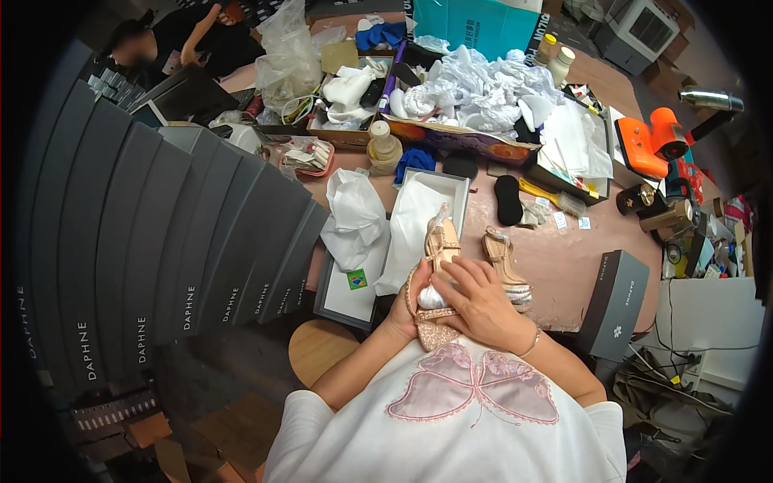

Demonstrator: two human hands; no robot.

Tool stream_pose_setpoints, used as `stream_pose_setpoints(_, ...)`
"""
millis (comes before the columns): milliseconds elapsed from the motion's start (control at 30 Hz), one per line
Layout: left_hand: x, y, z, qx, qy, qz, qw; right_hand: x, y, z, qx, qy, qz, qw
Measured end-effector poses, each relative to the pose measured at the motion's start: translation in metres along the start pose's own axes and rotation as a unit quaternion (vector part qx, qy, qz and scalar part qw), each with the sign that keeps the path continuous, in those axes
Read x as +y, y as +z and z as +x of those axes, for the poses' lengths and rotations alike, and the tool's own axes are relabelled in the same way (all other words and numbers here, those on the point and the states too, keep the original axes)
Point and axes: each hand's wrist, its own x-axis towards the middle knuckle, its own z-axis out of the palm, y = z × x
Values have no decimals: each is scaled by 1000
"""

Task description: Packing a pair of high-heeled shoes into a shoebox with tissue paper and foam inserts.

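My left hand [403, 310] grips a rose-gold glittery sandal [439, 249] by its heel end, close to my chest. My right hand [477, 299] rests on top of the sandal and presses a wad of white tissue paper [431, 298] into its toe. The second sandal [506, 266] of the pair lies on the brown table [555, 258] just right of my hands. An open grey shoebox [451, 189] lined with white paper sits right behind the held sandal.
A row of dark grey shoebox lids [185, 241] fans out at the left. A closed dark shoebox [616, 302] stands at the right. A cardboard box of crumpled white paper [475, 92], bottles, an orange heat gun [656, 141] and another person [181, 40] are at the back.
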Motion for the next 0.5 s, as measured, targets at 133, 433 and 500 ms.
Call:
stream_pose_setpoints(133,-3,4,2,-31,-7,7,999,3,9,-11,-54,24,83,995)
stream_pose_setpoints(433,-11,11,8,-49,-27,56,997,2,12,-14,-73,-9,116,991)
stream_pose_setpoints(500,-10,20,3,-32,-27,94,995,4,24,-19,-71,-12,149,986)
